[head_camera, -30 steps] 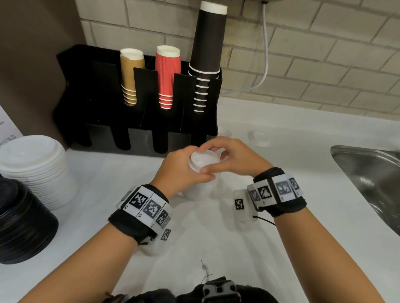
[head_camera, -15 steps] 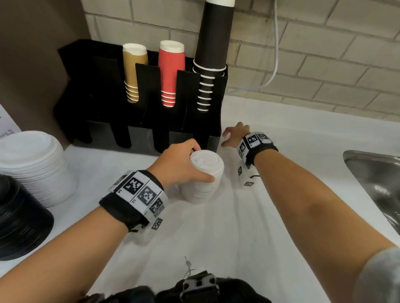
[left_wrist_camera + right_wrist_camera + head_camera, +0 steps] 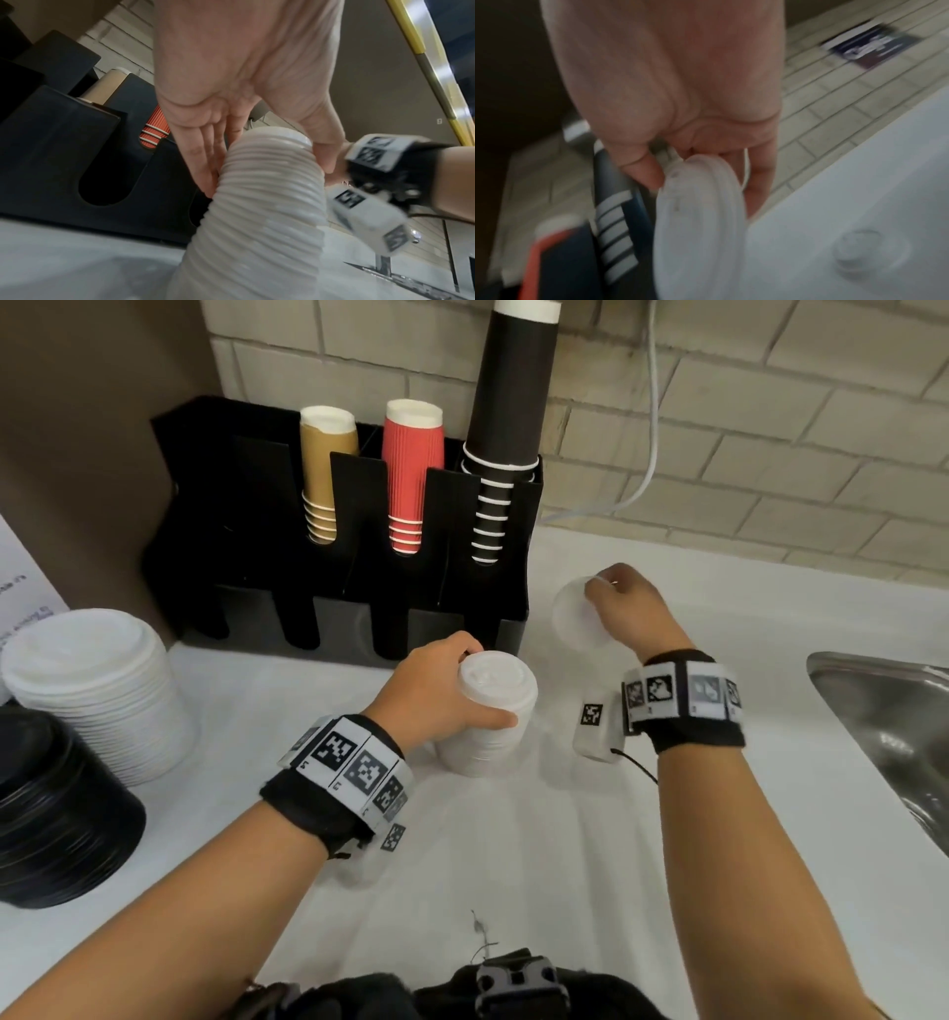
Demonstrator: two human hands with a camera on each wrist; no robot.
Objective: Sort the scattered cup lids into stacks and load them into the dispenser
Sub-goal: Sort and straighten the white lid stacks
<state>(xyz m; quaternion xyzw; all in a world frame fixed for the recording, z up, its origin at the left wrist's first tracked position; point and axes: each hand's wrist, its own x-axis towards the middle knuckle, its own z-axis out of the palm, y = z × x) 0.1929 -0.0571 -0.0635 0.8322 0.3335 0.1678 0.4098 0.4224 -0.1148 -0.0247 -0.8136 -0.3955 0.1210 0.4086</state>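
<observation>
A stack of small white lids (image 3: 488, 716) (image 3: 259, 213) stands on the white counter in front of the black dispenser (image 3: 359, 588). My left hand (image 3: 441, 690) (image 3: 231, 101) grips the stack near its top, thumb on one side and fingers on the other. To the right, my right hand (image 3: 624, 608) (image 3: 680, 101) pinches a single white lid (image 3: 577, 618) (image 3: 700, 213) by its rim, held tilted above the counter beside the dispenser's right end. One more clear lid (image 3: 867, 251) lies flat on the counter in the right wrist view.
The dispenser holds tan cups (image 3: 326, 469), red cups (image 3: 411, 474) and a tall black cup stack (image 3: 508, 428). A large white lid stack (image 3: 97, 690) and a black lid stack (image 3: 56, 819) stand at the left. A steel sink (image 3: 888, 737) is at the right.
My right hand left the stack, reached to the counter beside the dispenser and now holds a single lid lifted off it. My left hand has kept its grip on the stack.
</observation>
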